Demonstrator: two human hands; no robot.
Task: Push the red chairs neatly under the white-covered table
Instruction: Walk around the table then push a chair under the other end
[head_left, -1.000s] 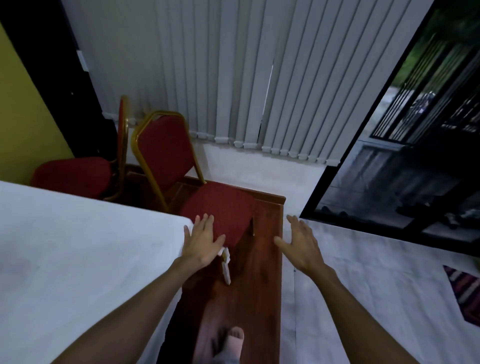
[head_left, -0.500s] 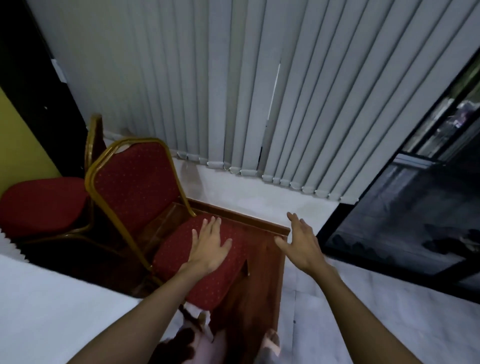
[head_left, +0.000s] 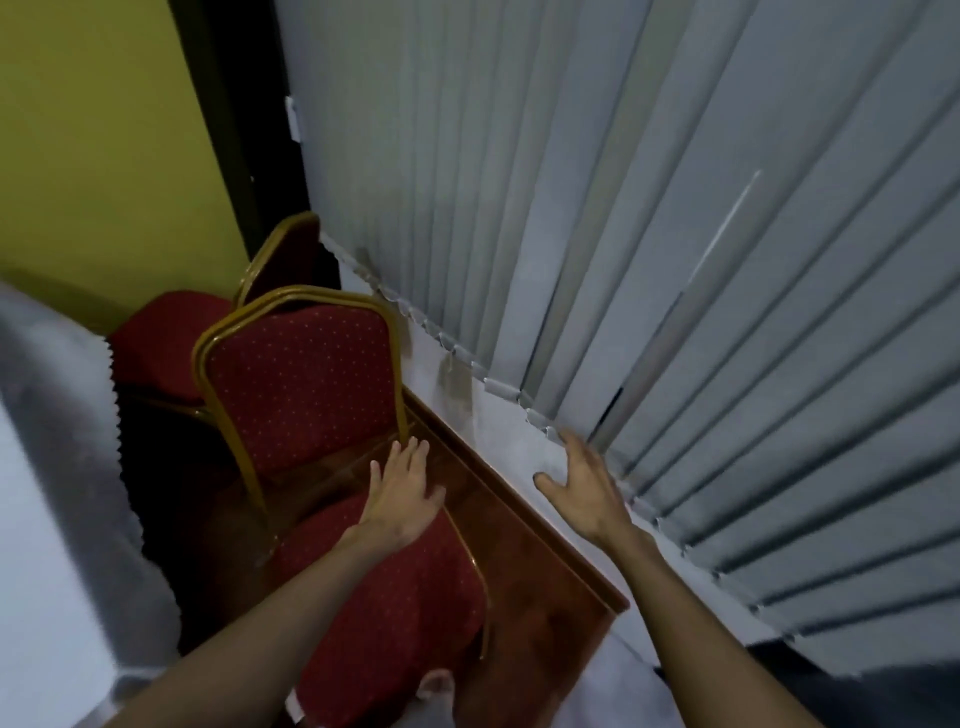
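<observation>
At far left the white cloth (head_left: 47, 467) of the table hangs down, its zigzag-cut edge beside a dark gap. Behind that edge sits a red chair (head_left: 156, 348), its seat partly hidden by the cloth and its gold-framed back near the yellow wall (head_left: 93, 145). Just right of it, and in front, stands the near chair (head_left: 301, 395), its dotted red back upright and its seat reaching toward the camera, clear of the cloth. It stands on a brown wooden platform (head_left: 530, 551). The left hand (head_left: 402, 493) lies flat, fingers together and extended, over the rear of that seat, gripping nothing; whether the palm presses the cushion cannot be told. Further right, the right hand (head_left: 587, 483) hovers open over the pale floor strip, fingers spread, empty, close to the bottom of the grey vertical blinds (head_left: 675, 260), which fill the right side.
</observation>
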